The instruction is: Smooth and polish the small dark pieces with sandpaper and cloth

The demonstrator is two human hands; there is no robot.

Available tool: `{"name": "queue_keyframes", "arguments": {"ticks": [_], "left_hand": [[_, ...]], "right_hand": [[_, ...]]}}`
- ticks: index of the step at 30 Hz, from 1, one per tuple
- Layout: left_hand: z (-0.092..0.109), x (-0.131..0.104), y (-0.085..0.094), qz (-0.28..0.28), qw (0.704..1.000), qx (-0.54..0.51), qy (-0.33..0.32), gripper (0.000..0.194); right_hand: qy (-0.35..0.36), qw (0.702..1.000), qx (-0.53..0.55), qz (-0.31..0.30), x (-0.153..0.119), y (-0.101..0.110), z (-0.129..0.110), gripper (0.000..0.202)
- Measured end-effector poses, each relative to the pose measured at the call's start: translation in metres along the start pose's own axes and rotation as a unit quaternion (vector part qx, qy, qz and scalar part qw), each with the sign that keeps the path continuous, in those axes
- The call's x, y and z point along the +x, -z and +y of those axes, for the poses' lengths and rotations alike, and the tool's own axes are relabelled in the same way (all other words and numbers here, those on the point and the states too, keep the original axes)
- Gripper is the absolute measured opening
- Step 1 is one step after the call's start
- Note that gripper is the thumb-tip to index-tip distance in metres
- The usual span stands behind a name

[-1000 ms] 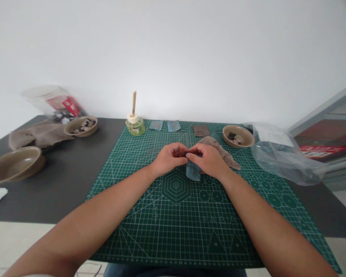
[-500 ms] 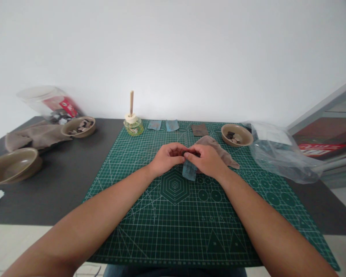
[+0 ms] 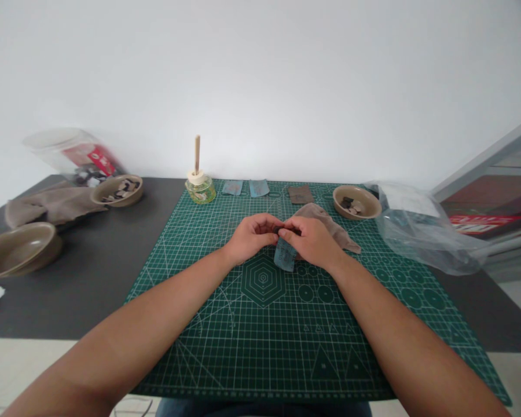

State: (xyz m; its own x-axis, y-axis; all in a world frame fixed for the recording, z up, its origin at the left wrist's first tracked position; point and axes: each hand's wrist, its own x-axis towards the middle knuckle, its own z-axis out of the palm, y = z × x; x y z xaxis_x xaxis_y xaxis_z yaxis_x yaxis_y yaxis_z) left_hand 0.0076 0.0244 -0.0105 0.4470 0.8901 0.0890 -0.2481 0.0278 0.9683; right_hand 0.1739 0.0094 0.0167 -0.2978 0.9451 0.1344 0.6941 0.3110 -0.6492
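Above the green cutting mat (image 3: 260,341), my left hand (image 3: 249,238) and my right hand (image 3: 315,240) meet fingertip to fingertip. Both are closed on a small dark piece (image 3: 276,230), mostly hidden by the fingers. A blue printed patch (image 3: 285,256) hangs below the fingertips of my right hand. Behind my right hand lies a crumpled brown cloth (image 3: 336,231). Along the mat's back edge are two light blue patches (image 3: 233,187) (image 3: 259,187) and a brown square (image 3: 301,194). A bowl (image 3: 370,213) at the back right holds several dark and light pieces.
A glass bottle (image 3: 201,190) with sticks stands at the mat's back left. Farther left are a bowl of pieces (image 3: 128,202), a brown cloth (image 3: 54,205), a clear jar (image 3: 65,152) and a larger bowl (image 3: 21,252). A clear plastic bag (image 3: 434,243) lies at the right.
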Motion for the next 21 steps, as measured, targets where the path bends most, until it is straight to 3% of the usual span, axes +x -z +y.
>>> {"name": "queue_keyframes", "arguments": {"ticks": [21], "left_hand": [[0.0038,0.0000,-0.0017,0.003,0.996,0.091,-0.004,0.023]], "right_hand": [[0.017,0.998,-0.053,-0.005,-0.0016,-0.0015,-0.0032,0.021]]}}
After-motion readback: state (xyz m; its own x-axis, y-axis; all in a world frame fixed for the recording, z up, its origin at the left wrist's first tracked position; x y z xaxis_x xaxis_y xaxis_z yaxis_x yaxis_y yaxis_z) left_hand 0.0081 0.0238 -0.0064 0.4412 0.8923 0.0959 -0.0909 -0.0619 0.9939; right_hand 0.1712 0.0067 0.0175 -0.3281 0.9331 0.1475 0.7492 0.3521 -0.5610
